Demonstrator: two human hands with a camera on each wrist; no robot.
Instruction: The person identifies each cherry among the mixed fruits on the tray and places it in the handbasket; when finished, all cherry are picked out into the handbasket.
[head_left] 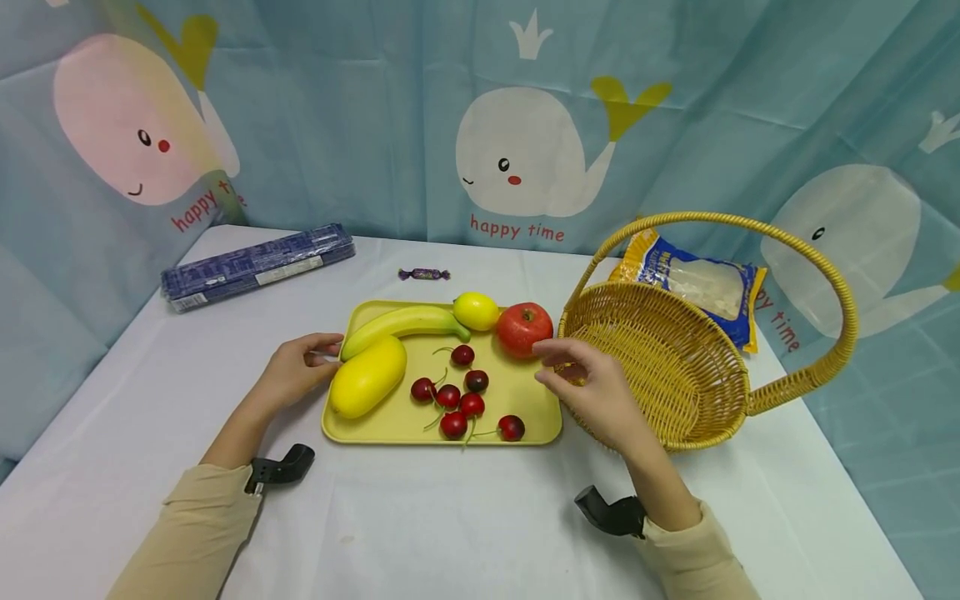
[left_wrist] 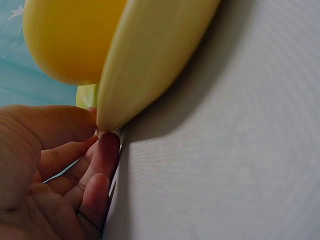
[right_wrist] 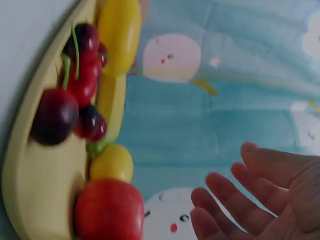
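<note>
A yellow tray [head_left: 528, 387] lies on the table. On it are a banana [head_left: 408, 318], a lemon [head_left: 476, 312], a red apple [head_left: 525, 331], a plump yellow fruit like a mango or papaya [head_left: 368, 377] and several cherries [head_left: 472, 405]. My left hand [head_left: 296, 371] pinches the tray's left edge; in the left wrist view the thumb [left_wrist: 60, 125] is on the rim, with fingers beneath. Beside the apple, over the tray's right edge, hovers my right hand [head_left: 596, 392]. Its fingers are relaxed and apart, holding nothing, as the right wrist view shows.
A wicker basket [head_left: 731, 429] with a tall handle stands right of the tray, close to my right hand. Behind it leans a blue and yellow food packet [head_left: 705, 283]. A wrapped candy [head_left: 424, 273] and a long blue package [head_left: 257, 265] lie farther back, before the curtain.
</note>
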